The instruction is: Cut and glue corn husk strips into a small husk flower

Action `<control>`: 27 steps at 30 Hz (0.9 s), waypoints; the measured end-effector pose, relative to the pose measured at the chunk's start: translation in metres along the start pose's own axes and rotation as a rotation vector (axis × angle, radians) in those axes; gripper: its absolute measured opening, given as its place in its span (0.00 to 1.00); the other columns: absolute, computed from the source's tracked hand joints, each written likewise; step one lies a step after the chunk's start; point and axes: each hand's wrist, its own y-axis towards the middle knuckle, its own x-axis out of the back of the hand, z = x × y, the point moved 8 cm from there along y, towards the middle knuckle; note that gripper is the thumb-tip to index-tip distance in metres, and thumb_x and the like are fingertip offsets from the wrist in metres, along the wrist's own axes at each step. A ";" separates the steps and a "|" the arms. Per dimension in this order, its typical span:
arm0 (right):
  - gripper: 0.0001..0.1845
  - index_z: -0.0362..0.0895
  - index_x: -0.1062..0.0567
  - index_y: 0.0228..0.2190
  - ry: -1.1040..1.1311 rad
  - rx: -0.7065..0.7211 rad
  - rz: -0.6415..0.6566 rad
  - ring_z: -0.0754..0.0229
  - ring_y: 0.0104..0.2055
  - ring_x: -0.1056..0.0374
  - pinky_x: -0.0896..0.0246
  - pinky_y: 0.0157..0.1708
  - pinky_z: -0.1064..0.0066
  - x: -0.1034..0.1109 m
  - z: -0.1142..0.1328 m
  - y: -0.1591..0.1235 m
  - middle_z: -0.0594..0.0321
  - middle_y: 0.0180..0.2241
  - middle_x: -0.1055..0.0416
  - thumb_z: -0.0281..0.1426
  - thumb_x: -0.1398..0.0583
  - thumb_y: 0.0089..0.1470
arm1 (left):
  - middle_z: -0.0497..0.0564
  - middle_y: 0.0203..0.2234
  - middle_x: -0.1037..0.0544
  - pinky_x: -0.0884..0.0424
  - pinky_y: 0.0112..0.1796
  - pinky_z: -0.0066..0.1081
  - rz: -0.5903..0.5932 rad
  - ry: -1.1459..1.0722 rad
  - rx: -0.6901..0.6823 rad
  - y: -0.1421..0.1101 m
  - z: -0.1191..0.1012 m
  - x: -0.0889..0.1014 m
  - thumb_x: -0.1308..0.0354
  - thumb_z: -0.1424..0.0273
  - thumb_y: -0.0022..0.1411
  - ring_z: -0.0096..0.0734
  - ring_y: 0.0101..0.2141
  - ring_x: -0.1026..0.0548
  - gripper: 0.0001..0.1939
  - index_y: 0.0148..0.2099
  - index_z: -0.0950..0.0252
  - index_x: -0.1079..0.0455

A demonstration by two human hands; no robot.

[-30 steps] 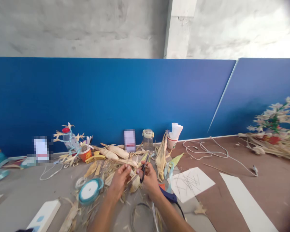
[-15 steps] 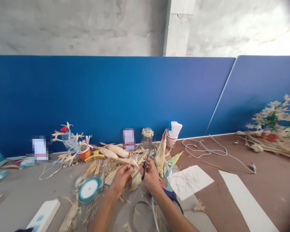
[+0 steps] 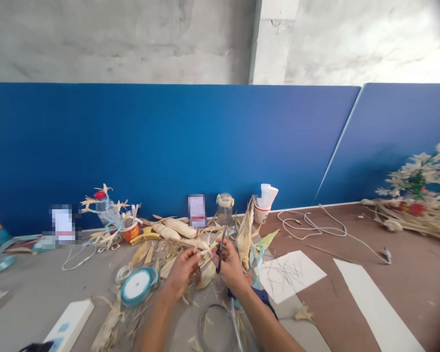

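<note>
My left hand is closed in a pinch on a small pale strip of corn husk. Dark-handled scissors are in my right hand, pointing up and away from me, just right of the strip. Both hands are over a heap of dry corn husks. Whole husk-wrapped pieces lie behind them. A teal ribbon roll lies left of my left wrist. Under my right forearm is a dark blue tool with a cord, partly covered. A wire coil lies between my forearms.
A clear jar and a paper cup stand at the back, by the blue partition. White paper with thin sticks, a white cable and a husk-flower arrangement are right. A power strip lies front left.
The view has shifted slightly, so the scene sits a little further right. My hands keep nearly the same pose, with the husk strip and scissors still held.
</note>
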 end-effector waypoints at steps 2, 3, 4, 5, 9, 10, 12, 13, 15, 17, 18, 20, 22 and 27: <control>0.22 0.45 0.35 0.38 0.028 -0.024 0.029 0.66 0.23 0.40 0.47 0.25 0.75 -0.003 -0.003 0.000 0.71 0.22 0.35 0.30 0.36 0.38 | 0.40 0.16 0.36 0.44 0.21 0.22 -0.018 -0.064 0.005 0.002 0.001 0.005 0.32 0.63 0.42 0.18 0.17 0.42 0.14 0.26 0.66 0.31; 0.22 0.44 0.34 0.37 0.036 -0.039 0.049 0.66 0.23 0.40 0.47 0.25 0.75 -0.005 -0.004 0.000 0.71 0.21 0.35 0.30 0.36 0.37 | 0.41 0.17 0.35 0.43 0.22 0.22 -0.023 -0.082 0.000 0.003 0.000 0.007 0.32 0.63 0.42 0.18 0.17 0.42 0.14 0.26 0.66 0.31; 0.21 0.44 0.33 0.35 0.036 -0.056 0.075 0.66 0.23 0.41 0.47 0.25 0.75 -0.007 -0.005 0.000 0.72 0.21 0.36 0.30 0.35 0.36 | 0.41 0.17 0.34 0.43 0.22 0.22 -0.034 -0.092 -0.011 0.003 -0.001 0.010 0.32 0.64 0.42 0.18 0.18 0.41 0.14 0.26 0.66 0.31; 0.19 0.44 0.32 0.33 0.024 -0.074 0.114 0.66 0.23 0.41 0.48 0.25 0.75 -0.009 -0.005 -0.001 0.72 0.20 0.36 0.30 0.34 0.35 | 0.42 0.18 0.33 0.42 0.22 0.23 -0.046 -0.097 -0.025 0.004 -0.002 0.013 0.32 0.64 0.41 0.18 0.18 0.41 0.14 0.26 0.66 0.31; 0.12 0.43 0.27 0.30 -0.098 -0.150 0.324 0.66 0.21 0.42 0.51 0.23 0.74 -0.018 -0.005 -0.007 0.71 0.17 0.36 0.34 0.36 0.39 | 0.43 0.21 0.29 0.40 0.23 0.23 -0.091 -0.103 -0.077 0.004 -0.011 0.022 0.32 0.65 0.42 0.19 0.19 0.38 0.12 0.27 0.66 0.30; 0.12 0.42 0.26 0.31 -0.120 -0.159 0.358 0.66 0.20 0.43 0.52 0.23 0.74 -0.018 -0.004 -0.008 0.71 0.17 0.36 0.35 0.37 0.41 | 0.44 0.21 0.29 0.40 0.24 0.23 -0.103 -0.101 -0.091 0.003 -0.014 0.024 0.32 0.65 0.41 0.19 0.19 0.37 0.12 0.27 0.66 0.30; 0.14 0.42 0.25 0.33 -0.139 -0.163 0.405 0.66 0.20 0.42 0.53 0.23 0.74 -0.018 -0.003 -0.010 0.70 0.15 0.36 0.37 0.38 0.44 | 0.44 0.20 0.29 0.40 0.24 0.23 -0.130 -0.090 -0.125 0.001 -0.020 0.026 0.33 0.65 0.41 0.20 0.20 0.36 0.12 0.27 0.65 0.30; 0.14 0.42 0.25 0.34 -0.141 -0.165 0.427 0.65 0.20 0.42 0.52 0.23 0.74 -0.019 -0.003 -0.011 0.70 0.15 0.35 0.37 0.38 0.44 | 0.44 0.19 0.30 0.40 0.23 0.24 -0.145 -0.077 -0.140 0.000 -0.022 0.027 0.33 0.64 0.41 0.21 0.19 0.36 0.12 0.27 0.65 0.30; 0.15 0.42 0.24 0.34 -0.130 -0.174 0.439 0.65 0.21 0.42 0.51 0.24 0.74 -0.020 -0.005 -0.012 0.70 0.15 0.35 0.38 0.38 0.44 | 0.43 0.17 0.32 0.41 0.23 0.25 -0.172 -0.033 -0.159 -0.001 -0.025 0.028 0.33 0.63 0.41 0.22 0.19 0.36 0.13 0.26 0.65 0.30; 0.17 0.43 0.25 0.35 -0.073 -0.161 0.349 0.64 0.23 0.40 0.48 0.26 0.73 -0.016 -0.006 -0.008 0.69 0.18 0.32 0.38 0.35 0.42 | 0.44 0.18 0.32 0.41 0.23 0.25 -0.171 0.040 -0.164 -0.001 -0.025 0.028 0.34 0.62 0.42 0.23 0.20 0.36 0.13 0.26 0.65 0.30; 0.19 0.44 0.26 0.35 -0.025 -0.146 0.278 0.63 0.25 0.38 0.46 0.27 0.72 -0.013 -0.006 -0.006 0.68 0.21 0.31 0.38 0.34 0.40 | 0.44 0.18 0.31 0.42 0.23 0.26 -0.157 0.082 -0.162 -0.001 -0.024 0.026 0.35 0.61 0.43 0.24 0.20 0.37 0.13 0.26 0.65 0.30; 0.23 0.44 0.27 0.37 0.074 -0.111 0.162 0.62 0.29 0.35 0.43 0.32 0.71 -0.009 -0.007 -0.003 0.67 0.25 0.29 0.37 0.32 0.37 | 0.44 0.19 0.32 0.43 0.24 0.26 -0.102 0.159 -0.150 0.000 -0.022 0.022 0.36 0.60 0.45 0.24 0.20 0.38 0.13 0.26 0.65 0.30; 0.25 0.45 0.29 0.38 0.138 -0.097 0.124 0.61 0.30 0.34 0.42 0.34 0.70 -0.009 -0.010 -0.001 0.66 0.26 0.29 0.35 0.31 0.35 | 0.44 0.17 0.34 0.45 0.23 0.26 -0.033 0.229 -0.139 0.000 -0.019 0.016 0.36 0.60 0.46 0.24 0.20 0.40 0.13 0.24 0.65 0.30; 0.24 0.44 0.30 0.36 0.158 -0.127 0.066 0.65 0.23 0.38 0.43 0.28 0.73 -0.009 -0.019 0.000 0.71 0.20 0.33 0.32 0.31 0.33 | 0.42 0.14 0.39 0.50 0.22 0.26 0.092 0.351 -0.116 -0.002 -0.016 0.002 0.36 0.61 0.45 0.23 0.18 0.44 0.14 0.22 0.66 0.32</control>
